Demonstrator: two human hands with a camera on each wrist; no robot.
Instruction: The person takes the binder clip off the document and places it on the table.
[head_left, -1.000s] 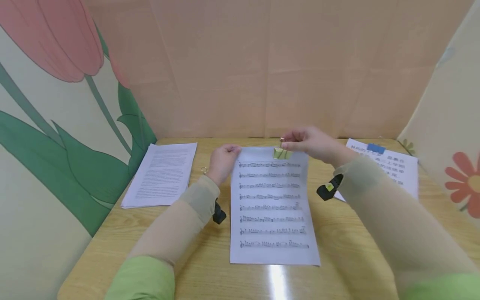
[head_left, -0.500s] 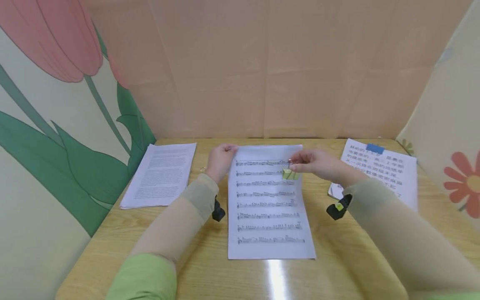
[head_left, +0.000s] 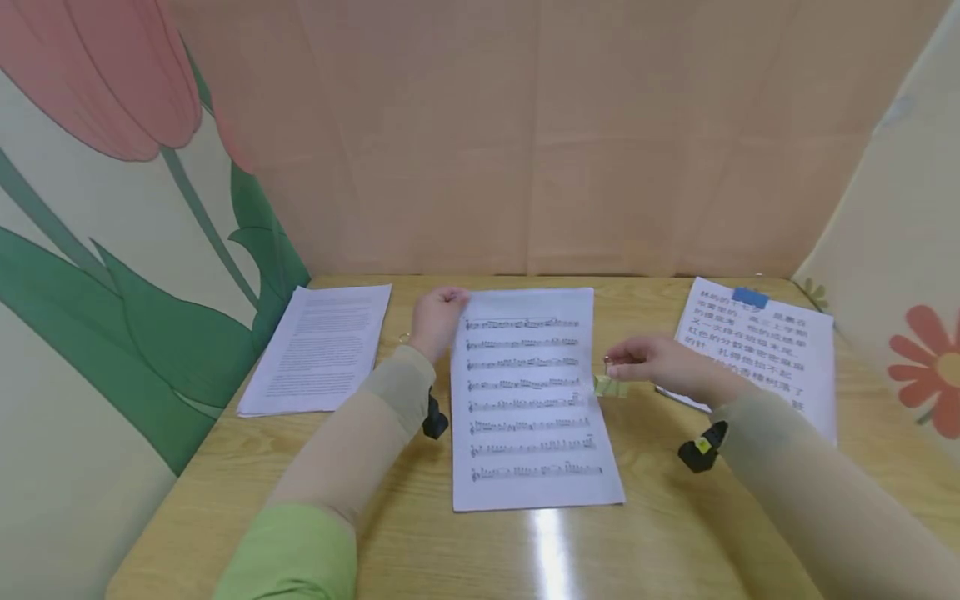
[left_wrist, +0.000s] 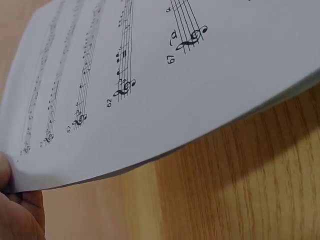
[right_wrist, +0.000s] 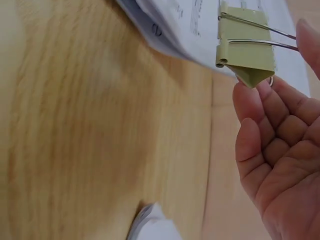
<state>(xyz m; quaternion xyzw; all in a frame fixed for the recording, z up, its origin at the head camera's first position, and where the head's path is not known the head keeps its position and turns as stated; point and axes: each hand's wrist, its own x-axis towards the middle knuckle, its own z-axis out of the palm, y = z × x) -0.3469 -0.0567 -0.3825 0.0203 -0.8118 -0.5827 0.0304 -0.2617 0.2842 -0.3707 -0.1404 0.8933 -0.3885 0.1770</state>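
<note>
My left hand (head_left: 438,321) pinches the top left corner of a stack of sheet music (head_left: 528,400), printed with several staves. The stack is tilted up from the table, and its lower left edge curves over the wood in the left wrist view. To the right of the stack, my right hand (head_left: 663,364) holds a yellow-green binder clip (right_wrist: 247,42) by its wire handles, thumb on one side and fingers on the other. In the head view the clip sits right by the music's right edge. In the right wrist view it overlaps the sheets behind it.
A stack of printed text pages (head_left: 322,350) lies on the wooden table (head_left: 390,550) at the left. At the right, pages with large characters (head_left: 757,350) carry a blue clip (head_left: 751,297) at the top. A pink-brown backdrop (head_left: 420,167) stands behind the table.
My right hand has moved the binder clip from the music's top edge down and right, to beside its right edge. The left hand keeps its pinch, and the sheets shift slightly left.
</note>
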